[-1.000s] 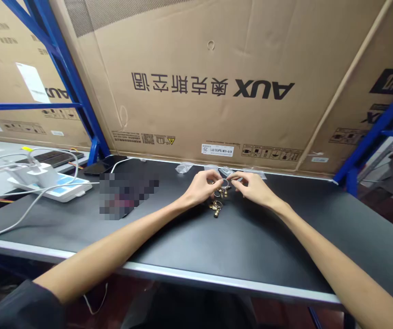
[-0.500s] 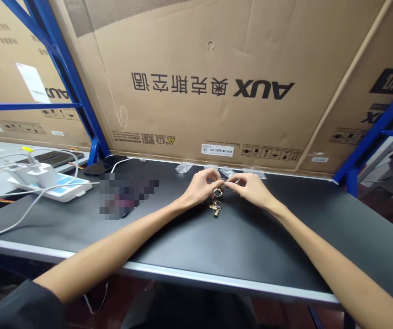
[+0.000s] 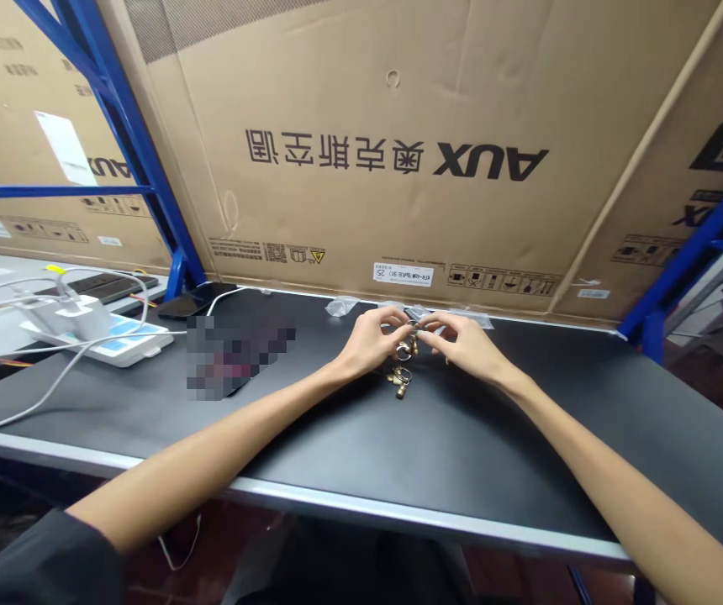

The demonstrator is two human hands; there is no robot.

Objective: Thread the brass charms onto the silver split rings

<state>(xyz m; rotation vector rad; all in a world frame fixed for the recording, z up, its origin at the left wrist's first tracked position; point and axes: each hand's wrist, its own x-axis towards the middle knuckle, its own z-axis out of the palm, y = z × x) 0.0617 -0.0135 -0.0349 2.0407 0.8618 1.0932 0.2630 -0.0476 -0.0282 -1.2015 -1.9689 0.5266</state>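
Note:
Both hands meet over the black tabletop point(image 3: 349, 445), with fingertips closed on a metal split ring point(image 3: 414, 324). My left hand point(image 3: 371, 343) pinches its left side; my right hand point(image 3: 462, 346) pinches the right side. Small brass-coloured pieces and another ring point(image 3: 404, 353) hang just below the fingers. Nearer to me, a second ring with brass-coloured pendants point(image 3: 401, 381) lies on the table, apart from the fingers. The fingertips partly hide the held ring, and the small pieces are too small to make out fully.
Clear plastic bags point(image 3: 341, 307) lie along the table's back edge, before a large cardboard box point(image 3: 349, 210). At left are a white power strip point(image 3: 128, 344) with cables and a dark phone point(image 3: 194, 302). Blue rack posts point(image 3: 172, 227) flank the box. A blurred-out patch point(image 3: 229, 361) covers something on the left.
The fingertips have shifted slightly, and more of the held ring and its brass-coloured pieces shows between them. The whole view has moved a little; the ring on the table stays put.

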